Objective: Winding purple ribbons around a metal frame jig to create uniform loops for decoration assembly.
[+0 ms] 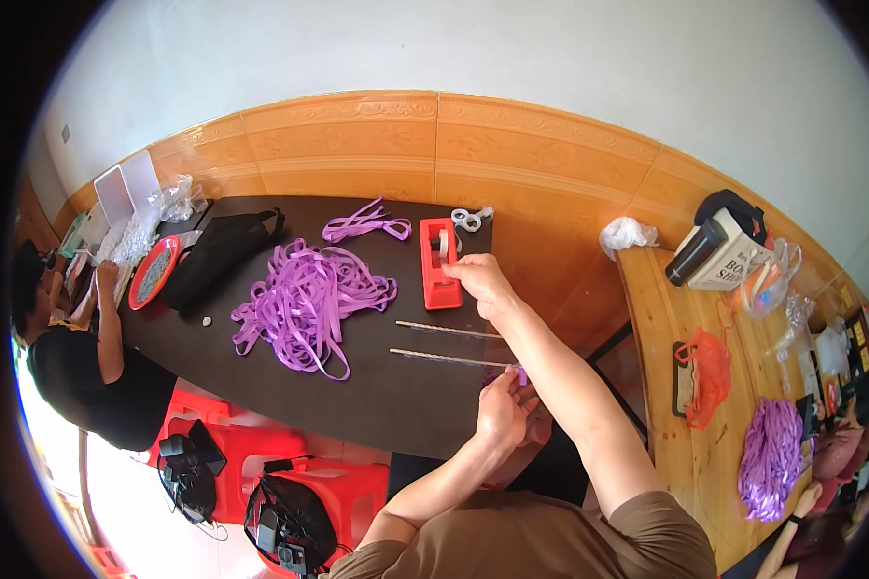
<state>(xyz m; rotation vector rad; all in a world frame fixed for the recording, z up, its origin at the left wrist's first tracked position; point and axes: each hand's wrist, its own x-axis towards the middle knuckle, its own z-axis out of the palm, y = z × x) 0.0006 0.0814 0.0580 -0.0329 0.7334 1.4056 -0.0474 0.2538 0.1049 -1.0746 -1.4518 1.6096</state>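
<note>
Just off the near right edge of the dark counter (396,415), we have a small piece of purple ribbon (522,374) pinched in the grip of our left hand (505,407), beside the end of the nearer of two thin metal rods (444,358). The rods lie side by side, a little apart, and reach over the counter's right edge. Our right hand (481,282) is up at the red tape dispenser (434,285), its fingertips against the near part, below the tape roll (444,241); we cannot tell whether that grip is pinching tape.

Left of the dispenser we see a loose heap of purple ribbon (304,299), with a smaller ribbon bundle (367,228) behind it. Farther left lie a black bag (224,259) and a red-rimmed dish (133,294) of small pale pieces, near a co-worker in black (92,381). Red stools (352,492) stand in front. To our right, a wooden counter (666,318) carries a red plastic bag (710,376) and a thick purple hank (772,458).
</note>
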